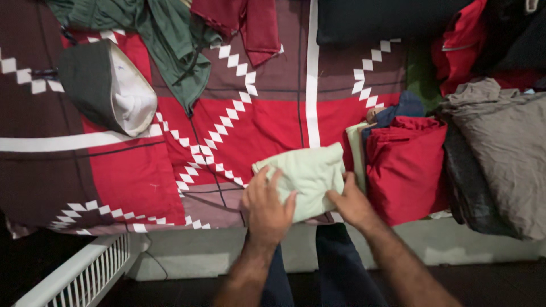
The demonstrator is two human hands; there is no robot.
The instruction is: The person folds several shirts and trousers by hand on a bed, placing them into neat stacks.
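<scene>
both hands on a folded pale green cloth garment (307,176) lying near the front edge of the bed, on a red, maroon and white patterned bedspread (131,176). left hand (266,206) lies flat on the garment's left part, fingers (272,183) spread open, pressing it. right hand (352,203) holds the garment's right edge, fingers curled on the cloth. just right: stack of folded red cloth (405,165), then rumpled grey fabric (506,148). dark green cap with white lining (108,85) far left.
</scene>
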